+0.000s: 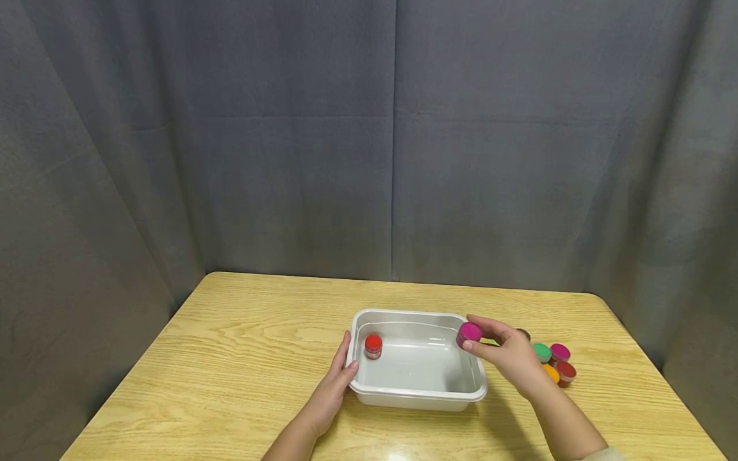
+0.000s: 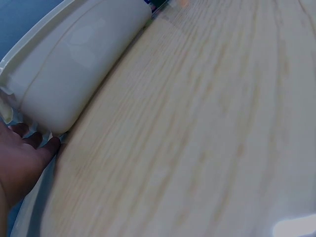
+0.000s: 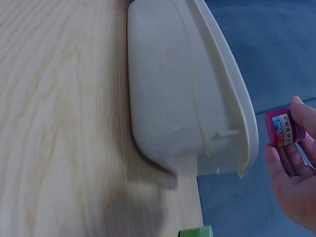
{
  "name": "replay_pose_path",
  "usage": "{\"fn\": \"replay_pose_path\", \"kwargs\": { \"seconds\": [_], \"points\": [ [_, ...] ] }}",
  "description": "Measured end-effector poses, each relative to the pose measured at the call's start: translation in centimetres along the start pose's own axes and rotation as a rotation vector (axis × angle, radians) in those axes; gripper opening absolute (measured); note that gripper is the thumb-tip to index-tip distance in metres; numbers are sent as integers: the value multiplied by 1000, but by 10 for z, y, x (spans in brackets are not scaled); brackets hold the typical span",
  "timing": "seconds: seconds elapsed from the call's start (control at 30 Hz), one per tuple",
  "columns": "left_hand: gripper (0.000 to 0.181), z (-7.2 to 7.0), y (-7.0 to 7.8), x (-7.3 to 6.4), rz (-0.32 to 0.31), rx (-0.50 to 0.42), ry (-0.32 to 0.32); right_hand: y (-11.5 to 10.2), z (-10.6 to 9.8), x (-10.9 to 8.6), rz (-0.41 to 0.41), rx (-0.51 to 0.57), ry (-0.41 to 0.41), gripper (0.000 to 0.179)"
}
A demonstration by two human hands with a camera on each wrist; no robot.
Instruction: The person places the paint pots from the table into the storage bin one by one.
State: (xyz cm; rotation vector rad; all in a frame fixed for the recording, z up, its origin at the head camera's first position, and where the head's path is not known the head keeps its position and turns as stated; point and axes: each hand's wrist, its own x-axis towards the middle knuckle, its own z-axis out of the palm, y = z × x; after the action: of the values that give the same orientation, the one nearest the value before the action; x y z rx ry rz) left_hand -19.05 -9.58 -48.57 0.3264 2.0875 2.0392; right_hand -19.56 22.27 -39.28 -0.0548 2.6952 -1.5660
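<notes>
A white plastic tub (image 1: 418,398) stands on the table, and one small paint jar with a red lid (image 1: 373,346) is inside it near the left end. My left hand (image 1: 331,392) grips the tub's left end, thumb at the rim and fingers along the outer wall. Between thumb and fingertips, my right hand (image 1: 515,358) pinches a small paint jar with a magenta lid (image 1: 469,331) over the tub's right rim. The right wrist view shows a printed label on this magenta jar (image 3: 284,129), held beyond the rim.
Right of the tub several more jars stand grouped on the wooden table (image 1: 242,358): green-lidded (image 1: 541,351), magenta-lidded (image 1: 560,351), dark red-lidded (image 1: 566,371) and orange-lidded (image 1: 551,373), others partly behind my right hand. Grey curtains (image 1: 300,141) enclose the table's back and sides.
</notes>
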Motion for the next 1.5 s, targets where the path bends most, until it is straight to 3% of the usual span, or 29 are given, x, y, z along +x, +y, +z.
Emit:
{"fn": "replay_pose_path", "kwargs": {
  "seconds": [0.3, 0.5, 0.67, 0.9, 1.13, 1.5],
  "points": [
    [66, 0, 2, -1, -3, 2, -1, -14, 20, 18, 3, 71, -54, 63],
    [66, 0, 2, -1, -3, 12, -3, -20, 34, 28, -33, 50, -59, 59],
    [65, 0, 2, -1, -1, 13, -3, -24, 46, 36, -12, 48, -79, 58],
    [65, 0, 1, -2, 3, 2, -7, -22, 64, 49, -2, 78, -101, 56],
    [65, 1, 2, -2, 4, -4, -4, -23, 81, 57, 36, 37, -79, 54],
    [65, 0, 3, -2, 3, -19, -7, -23, 96, 68, 0, 77, -149, 49]
  ]
}}
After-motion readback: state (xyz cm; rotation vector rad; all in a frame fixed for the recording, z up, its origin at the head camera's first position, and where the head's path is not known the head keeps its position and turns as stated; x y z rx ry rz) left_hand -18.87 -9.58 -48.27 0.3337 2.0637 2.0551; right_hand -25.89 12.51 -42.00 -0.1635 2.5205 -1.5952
